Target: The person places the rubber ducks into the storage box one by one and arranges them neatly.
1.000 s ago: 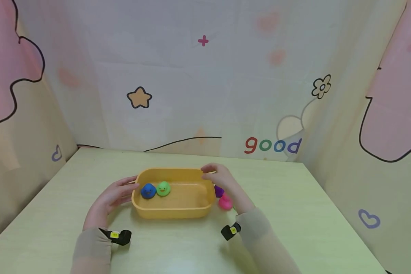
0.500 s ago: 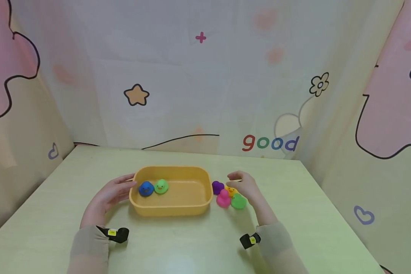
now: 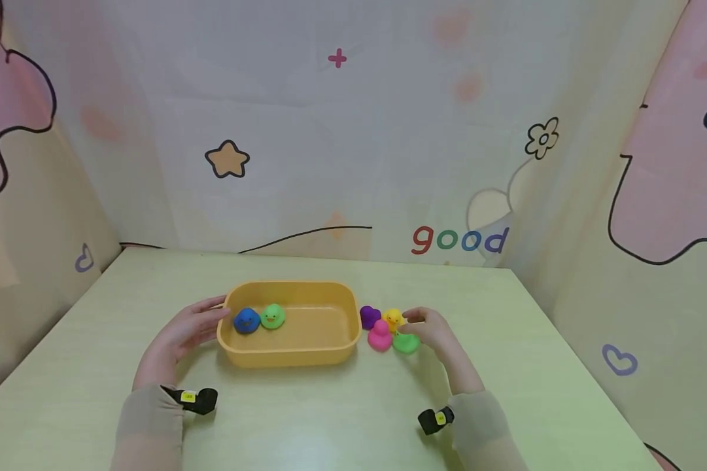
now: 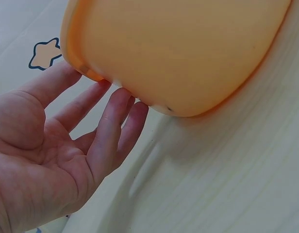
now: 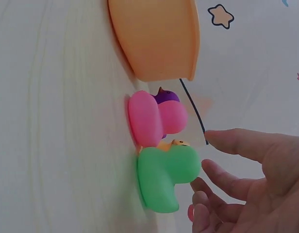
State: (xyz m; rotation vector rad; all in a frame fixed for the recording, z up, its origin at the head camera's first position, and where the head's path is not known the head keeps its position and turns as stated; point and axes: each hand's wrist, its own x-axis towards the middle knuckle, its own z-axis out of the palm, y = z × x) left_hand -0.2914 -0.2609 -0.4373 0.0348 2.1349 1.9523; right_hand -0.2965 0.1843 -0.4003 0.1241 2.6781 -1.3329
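Note:
My left hand (image 3: 188, 330) touches the left end of a yellow plastic tub (image 3: 288, 358) with its fingertips. The left wrist view has these fingers loosely extended against the tub's outer wall (image 4: 183, 58). Inside the tub, at its left, sit a blue toy duck (image 3: 247, 321) and a light green one (image 3: 273, 316). My right hand (image 3: 434, 329) is beside a green duck (image 3: 406, 343), its fingers spread and slightly bent, nothing gripped. In the right wrist view, the fingertips are right by the green duck's head (image 5: 186, 164).
Just right of the tub, a purple duck (image 3: 369, 317), a pink duck (image 3: 380, 336) and a yellow duck (image 3: 394, 318) cluster with the green one on the pale table (image 3: 306, 418). A printed cloth (image 3: 294, 131) hangs behind the table and along both sides.
My right hand has moved right, from the tub's right rim to the loose ducks, bringing them into view. The left hand stays at the tub. The whole scene shifts slightly left and up.

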